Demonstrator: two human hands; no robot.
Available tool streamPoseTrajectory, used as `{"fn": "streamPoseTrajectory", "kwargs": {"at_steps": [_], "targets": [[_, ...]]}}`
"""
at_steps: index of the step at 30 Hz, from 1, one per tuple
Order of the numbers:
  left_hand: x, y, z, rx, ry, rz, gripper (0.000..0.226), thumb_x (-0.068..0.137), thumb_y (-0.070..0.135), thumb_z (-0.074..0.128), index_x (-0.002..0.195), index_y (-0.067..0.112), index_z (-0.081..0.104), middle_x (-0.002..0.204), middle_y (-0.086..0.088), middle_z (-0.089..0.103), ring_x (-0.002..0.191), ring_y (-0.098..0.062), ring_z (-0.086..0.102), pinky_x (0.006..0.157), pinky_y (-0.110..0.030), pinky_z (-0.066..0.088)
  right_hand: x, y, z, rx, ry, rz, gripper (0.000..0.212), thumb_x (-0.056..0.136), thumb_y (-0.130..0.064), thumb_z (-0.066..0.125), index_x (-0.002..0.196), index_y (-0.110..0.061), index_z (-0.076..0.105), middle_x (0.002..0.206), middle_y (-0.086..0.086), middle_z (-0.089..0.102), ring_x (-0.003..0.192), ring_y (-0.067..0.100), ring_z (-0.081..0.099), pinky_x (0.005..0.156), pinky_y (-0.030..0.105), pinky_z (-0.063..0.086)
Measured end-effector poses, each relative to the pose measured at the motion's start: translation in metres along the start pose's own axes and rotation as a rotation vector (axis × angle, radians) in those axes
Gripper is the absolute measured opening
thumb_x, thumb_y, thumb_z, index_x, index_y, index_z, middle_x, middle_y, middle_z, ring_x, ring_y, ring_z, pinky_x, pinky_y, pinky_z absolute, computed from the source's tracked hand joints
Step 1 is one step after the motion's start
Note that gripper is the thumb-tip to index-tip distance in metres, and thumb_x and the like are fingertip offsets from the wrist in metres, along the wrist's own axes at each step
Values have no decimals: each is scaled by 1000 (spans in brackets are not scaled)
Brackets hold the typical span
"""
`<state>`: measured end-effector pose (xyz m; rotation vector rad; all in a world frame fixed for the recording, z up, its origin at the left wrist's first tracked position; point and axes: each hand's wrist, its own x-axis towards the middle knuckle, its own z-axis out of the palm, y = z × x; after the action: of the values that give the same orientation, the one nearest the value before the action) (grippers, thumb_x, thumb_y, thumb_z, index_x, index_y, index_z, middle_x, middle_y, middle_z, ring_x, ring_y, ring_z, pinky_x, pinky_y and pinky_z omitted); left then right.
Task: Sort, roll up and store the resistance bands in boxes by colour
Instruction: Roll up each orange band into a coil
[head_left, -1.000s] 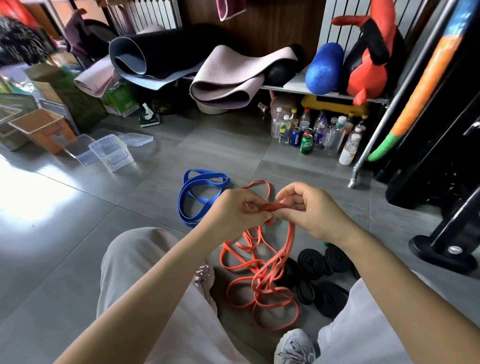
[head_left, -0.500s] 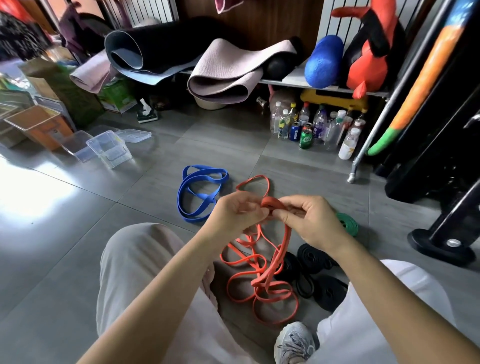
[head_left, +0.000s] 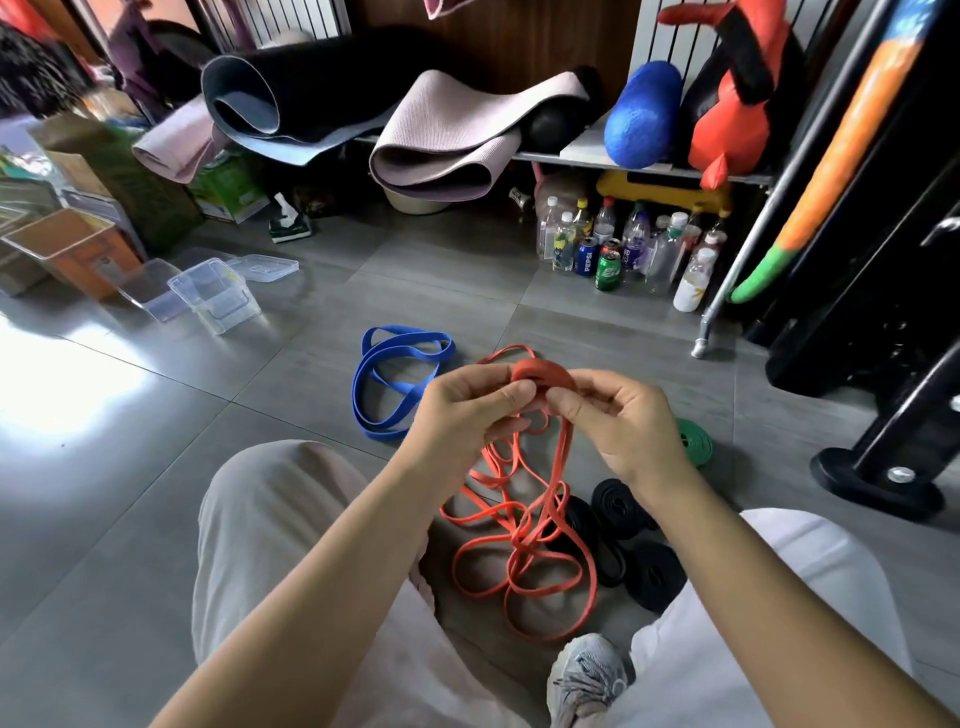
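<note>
Orange band (head_left: 543, 375): your left hand (head_left: 462, 410) and right hand (head_left: 618, 415) grip its rolled end; loose loops trail to floor (head_left: 156, 467).

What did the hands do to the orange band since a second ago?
The left hand and right hand kept hold of the orange band and wound its end from a flat fold into a small coil. The blue band, black rolls and green roll stayed on the floor.
</note>
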<state>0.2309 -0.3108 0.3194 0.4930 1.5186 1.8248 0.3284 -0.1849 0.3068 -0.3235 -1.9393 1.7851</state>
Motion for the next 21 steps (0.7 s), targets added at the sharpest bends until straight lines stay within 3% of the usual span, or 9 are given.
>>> {"fn": "streamPoseTrajectory", "kwargs": {"at_steps": [2,3,6,8,10,13,16,19,21], "targets": [[-2,-6,5,-125,-5,-71,15,83,0,59,94,5,68,77,-6,72,69,-12,69,66,-20,57,-4,3,3,-30,12,-22,27,86,-2,62,88,-28,66,73,-19,71,73,-1,67,68,10,49],[-3,-7,5,-59,3,-66,14,84,-1,60,93,6,68,76,-6,72,68,-12,68,64,-20,56,-5,6,3,-93,3,-36,27,87,-4,62,89,-31,66,74,-18,71,75,0,68,70,12,50],[1,-2,-2,650,30,143,22,80,5,71,100,13,67,83,5,69,70,-11,64,65,-21,52,-2,11,-6,-430,-32,-78,13,86,-14,64,94,-23,72,76,-14,67,73,2,63,71,20,49],[1,8,-2,1051,-26,278,29,78,16,74,107,19,68,83,13,63,69,-7,57,68,-21,47,1,11,-12,-638,-92,-112,14,87,-16,64,98,-17,72,72,-16,57,68,-5,54,65,9,37],[0,19,1,1206,-87,304,25,80,23,72,105,22,70,76,15,61,69,-4,55,69,-23,45,2,4,-12,-750,-166,-147,14,88,-17,63,98,-18,71,72,-14,53,67,-3,48,61,6,34],[0,25,3,1410,-152,316,20,86,25,65,104,20,70,88,3,68,81,-16,60,76,-33,47,2,0,-7,-822,-217,-180,14,88,-20,63,99,-16,71,82,0,64,73,11,53,61,15,34],[0,27,0,1349,-131,355,16,85,23,65,100,20,71,78,7,67,72,-12,59,71,-28,49,1,2,-8,-594,-149,-64,12,84,-18,69,89,-28,72,81,-7,70,77,8,63,69,17,45],[-1,21,-3,990,-26,249,12,84,16,68,88,27,69,66,15,64,56,-4,60,59,-17,49,-2,3,-9,-327,-79,9,29,78,-11,73,83,-38,67,77,-14,72,75,2,68,75,18,51],[-2,14,-5,680,20,183,17,83,8,68,87,25,68,70,9,69,62,-6,66,64,-19,54,-5,3,-8,-234,-46,3,29,78,-7,73,83,-35,67,72,-18,71,71,-2,66,71,13,50]]}}
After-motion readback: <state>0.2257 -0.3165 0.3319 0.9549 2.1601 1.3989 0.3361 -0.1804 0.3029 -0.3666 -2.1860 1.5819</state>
